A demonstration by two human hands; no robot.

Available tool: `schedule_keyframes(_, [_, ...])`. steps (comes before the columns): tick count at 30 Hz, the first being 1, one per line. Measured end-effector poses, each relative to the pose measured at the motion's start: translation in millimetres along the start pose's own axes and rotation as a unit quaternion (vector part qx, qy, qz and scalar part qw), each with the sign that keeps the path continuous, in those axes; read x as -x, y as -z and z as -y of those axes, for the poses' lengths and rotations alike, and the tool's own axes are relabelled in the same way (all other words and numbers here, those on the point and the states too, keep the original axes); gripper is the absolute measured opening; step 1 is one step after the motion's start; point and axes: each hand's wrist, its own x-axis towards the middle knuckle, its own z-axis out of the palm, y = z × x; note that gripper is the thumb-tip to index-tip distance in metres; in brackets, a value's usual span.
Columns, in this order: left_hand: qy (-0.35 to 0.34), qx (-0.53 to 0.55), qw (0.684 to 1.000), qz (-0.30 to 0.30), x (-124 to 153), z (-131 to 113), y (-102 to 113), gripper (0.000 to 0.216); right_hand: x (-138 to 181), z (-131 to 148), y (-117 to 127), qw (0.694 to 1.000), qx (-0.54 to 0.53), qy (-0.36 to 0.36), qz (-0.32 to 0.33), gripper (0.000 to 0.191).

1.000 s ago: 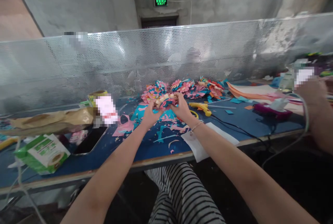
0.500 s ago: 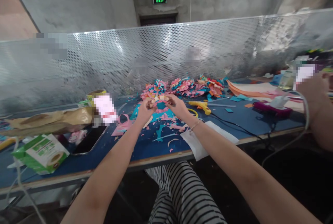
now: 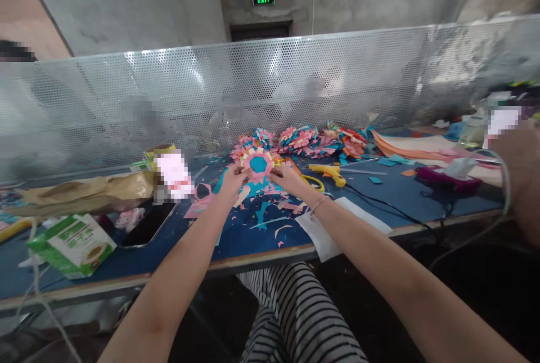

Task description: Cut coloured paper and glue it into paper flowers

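Note:
Both of my hands hold up one folded paper flower [image 3: 257,163], pink and cream with a blue centre, above the blue table [image 3: 236,239]. My left hand [image 3: 232,180] pinches its left edge. My right hand [image 3: 288,177] pinches its right edge. The flower faces me, tilted upright. Behind it a row of finished paper flowers [image 3: 304,140] lies against the perforated metal screen [image 3: 211,98]. Paper scraps [image 3: 270,205] in pink and blue lie under my hands.
A yellow glue gun [image 3: 327,173] with a black cord lies right of my hands. A green box [image 3: 71,245], a brown paper bag [image 3: 84,191] and a phone [image 3: 145,225] sit at left. Orange paper sheets [image 3: 413,146] and another person's arm [image 3: 521,177] are at right.
The flower was bunched between my hands and is now spread open and turned up, its blue centre facing me. My hands moved slightly apart.

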Motion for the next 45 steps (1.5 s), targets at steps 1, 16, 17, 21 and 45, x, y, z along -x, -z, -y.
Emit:
schedule_keyframes(1, [0.002,0.002,1.0,-0.001,0,0,0,0.035,0,0,0,1.0,0.002,-0.003,-0.002,0.025])
schedule_keyframes(16, [-0.019,0.02,0.997,-0.071,-13,7,23,0.036,4,4,18,0.984,-0.092,-0.043,-0.146,0.021])
schedule_keyframes(17, [-0.021,0.014,0.997,-0.078,-15,9,26,0.036,4,5,20,0.978,-0.11,-0.035,-0.174,0.021])
schedule_keyframes(21, [-0.019,-0.001,0.994,-0.107,-20,14,36,0.032,-2,4,33,0.934,-0.198,0.02,-0.297,0.024])
schedule_keyframes(45, [0.024,0.088,0.993,-0.074,-16,7,32,0.04,8,-18,44,0.966,0.231,0.033,-0.112,0.034])
